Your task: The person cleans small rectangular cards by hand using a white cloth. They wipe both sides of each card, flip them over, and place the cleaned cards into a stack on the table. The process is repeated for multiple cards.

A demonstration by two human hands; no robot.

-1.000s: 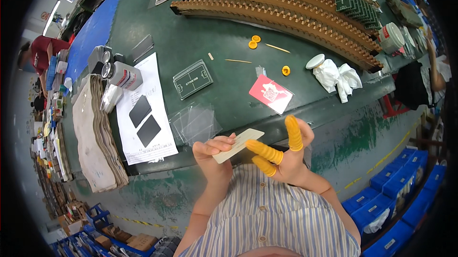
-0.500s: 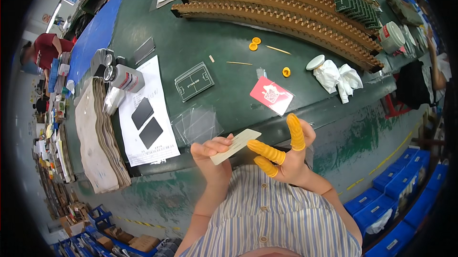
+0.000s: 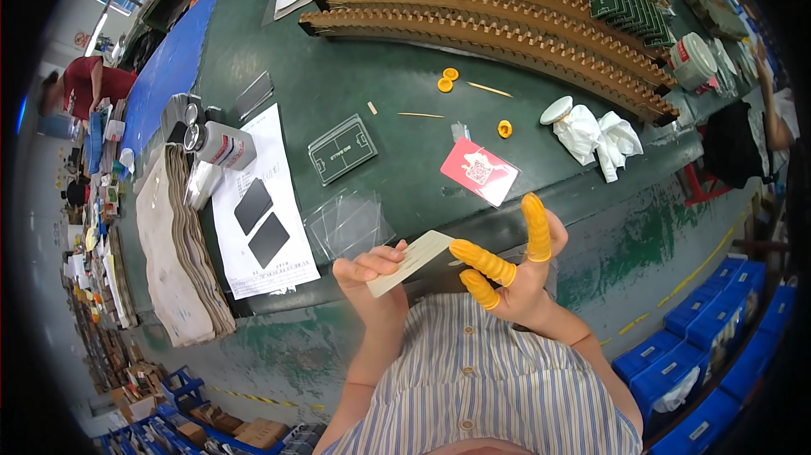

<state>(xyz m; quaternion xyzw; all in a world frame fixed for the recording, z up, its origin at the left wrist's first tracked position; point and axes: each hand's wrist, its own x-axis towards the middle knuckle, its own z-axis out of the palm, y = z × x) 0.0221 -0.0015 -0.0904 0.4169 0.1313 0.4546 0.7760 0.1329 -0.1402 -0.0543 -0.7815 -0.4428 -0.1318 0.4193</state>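
Note:
My left hand (image 3: 372, 286) grips a pale cream card (image 3: 410, 264) by its left end, fingers on top and the card tilted up to the right. My right hand (image 3: 525, 282) wears yellow finger cots on three of its digits, which are spread apart. One yellow fingertip lies at the card's right end; whether it touches cannot be made out. Beyond my hands, a red-and-white card (image 3: 480, 171) in a clear sleeve lies on the green table (image 3: 287, 41). Clear plastic sleeves (image 3: 348, 223) lie left of it, near the table's front edge.
A stack of dark green cards (image 3: 342, 149), two black cards (image 3: 269, 239) on a printed sheet (image 3: 291, 269), and a metal bottle (image 3: 226, 147) stand leftward. Toothpicks (image 3: 421, 114), loose yellow finger cots (image 3: 504, 129) and white cloth (image 3: 579, 134) lie ahead. Brown slotted racks (image 3: 473, 32) stretch across the back.
My right hand has shifted slightly right, its raised yellow finger a little higher. The cream card and my left hand have moved slightly left.

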